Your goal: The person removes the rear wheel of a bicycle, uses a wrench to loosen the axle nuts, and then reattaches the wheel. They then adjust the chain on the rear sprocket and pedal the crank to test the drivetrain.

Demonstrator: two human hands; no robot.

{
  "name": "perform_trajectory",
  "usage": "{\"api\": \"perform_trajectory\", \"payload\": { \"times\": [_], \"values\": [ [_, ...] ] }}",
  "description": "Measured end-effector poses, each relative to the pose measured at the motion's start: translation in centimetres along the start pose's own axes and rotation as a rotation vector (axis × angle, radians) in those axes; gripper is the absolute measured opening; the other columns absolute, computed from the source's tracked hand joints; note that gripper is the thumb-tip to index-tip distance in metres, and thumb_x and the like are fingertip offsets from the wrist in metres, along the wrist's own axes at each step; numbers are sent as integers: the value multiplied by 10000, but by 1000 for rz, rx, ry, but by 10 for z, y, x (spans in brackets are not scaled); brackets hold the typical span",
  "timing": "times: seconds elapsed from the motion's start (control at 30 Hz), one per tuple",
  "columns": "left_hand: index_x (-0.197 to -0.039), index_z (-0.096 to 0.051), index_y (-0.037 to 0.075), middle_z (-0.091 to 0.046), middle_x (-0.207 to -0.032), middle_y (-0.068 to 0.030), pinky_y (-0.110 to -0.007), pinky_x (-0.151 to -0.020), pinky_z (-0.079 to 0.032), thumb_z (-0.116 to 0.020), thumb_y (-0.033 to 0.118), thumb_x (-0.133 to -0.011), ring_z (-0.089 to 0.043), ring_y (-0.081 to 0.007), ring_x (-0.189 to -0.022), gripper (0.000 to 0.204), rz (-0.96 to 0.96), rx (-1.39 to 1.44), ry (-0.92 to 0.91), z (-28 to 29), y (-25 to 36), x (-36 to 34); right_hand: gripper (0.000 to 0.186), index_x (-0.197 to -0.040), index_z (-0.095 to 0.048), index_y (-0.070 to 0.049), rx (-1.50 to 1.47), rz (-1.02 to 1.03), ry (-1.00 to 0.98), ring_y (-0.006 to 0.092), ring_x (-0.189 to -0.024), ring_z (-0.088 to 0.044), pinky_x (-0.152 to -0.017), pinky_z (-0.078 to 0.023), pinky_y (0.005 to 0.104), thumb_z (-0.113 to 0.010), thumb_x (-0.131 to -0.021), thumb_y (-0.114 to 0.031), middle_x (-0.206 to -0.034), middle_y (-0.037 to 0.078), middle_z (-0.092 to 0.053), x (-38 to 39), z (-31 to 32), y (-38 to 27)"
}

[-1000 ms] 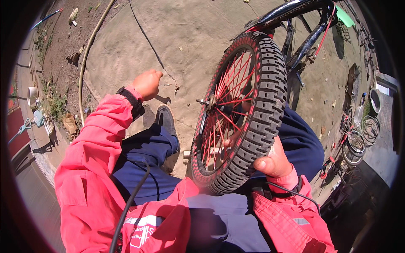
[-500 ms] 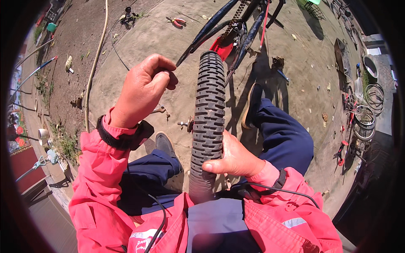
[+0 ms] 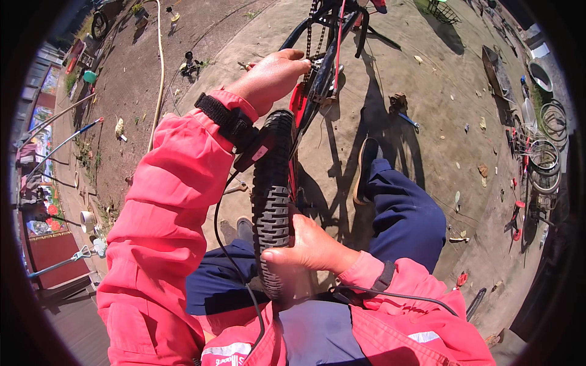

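A bicycle wheel with a black knobbly tyre [image 3: 272, 213] stands upright between my knees, its far end at the rear of a dark bicycle frame [image 3: 320, 76]. My right hand [image 3: 311, 243] grips the tyre's near part from the right, its thumb across the tread. Stretched past the tyre's far end, my left hand [image 3: 273, 78] has its fingers bent closed at the bicycle chain [image 3: 309, 38], seemingly pinching it; the fingertips are partly hidden. Beside the chain is a red guard [image 3: 297, 100]. My left forearm and a wrist-strapped device cover part of the wheel.
A spanner [image 3: 235, 188] lies left of the tyre, and a blue-handled tool [image 3: 409, 119] lies to the right. A pale hose [image 3: 161, 67] runs along the left. Wheel rims [image 3: 545, 155] and other parts lie at the far right.
My left hand has moved forward and right to the chain. The wheel has shifted left in view, closer against the frame, with my right hand still on it.
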State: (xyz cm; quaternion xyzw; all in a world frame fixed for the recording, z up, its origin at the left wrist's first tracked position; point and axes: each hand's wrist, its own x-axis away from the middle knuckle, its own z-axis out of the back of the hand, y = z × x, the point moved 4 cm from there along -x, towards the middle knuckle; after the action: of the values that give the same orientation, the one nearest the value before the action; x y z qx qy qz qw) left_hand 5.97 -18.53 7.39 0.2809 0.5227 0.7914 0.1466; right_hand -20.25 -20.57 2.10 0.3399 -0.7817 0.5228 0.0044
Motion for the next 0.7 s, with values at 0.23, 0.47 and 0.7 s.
{"api": "perform_trajectory", "payload": {
  "times": [0.23,0.47,0.7],
  "values": [
    [-1537,-409,-42,-503,-1535,-187,-353,-1193,-297,-524,378,-1053,-425,-261,-1448,651,2,-6,19,-22,-5,-58,966,-1424,-431,21,254,100,146,270,-1167,-639,-1020,-491,391,-877,-749,-507,-1259,182,-635,7,7,4],
    [-1235,-580,-72,-634,-1002,-120,-384,-866,-476,-423,420,-1077,-577,-194,-937,541,-127,-2,109,-28,-15,-99,984,-1481,-396,-26,236,115,102,286,-1173,-647,-1025,-485,403,-867,-758,-498,-1253,171,-654,10,12,0],
    [-1234,-572,-68,-637,-1088,-145,-406,-910,-470,-426,406,-1075,-579,-210,-1001,521,-107,-71,82,-25,-22,-114,1025,-1480,-386,7,295,48,87,352,-1208,-628,-1042,-481,420,-854,-747,-536,-1275,210,-626,10,14,5]
  ]
}}
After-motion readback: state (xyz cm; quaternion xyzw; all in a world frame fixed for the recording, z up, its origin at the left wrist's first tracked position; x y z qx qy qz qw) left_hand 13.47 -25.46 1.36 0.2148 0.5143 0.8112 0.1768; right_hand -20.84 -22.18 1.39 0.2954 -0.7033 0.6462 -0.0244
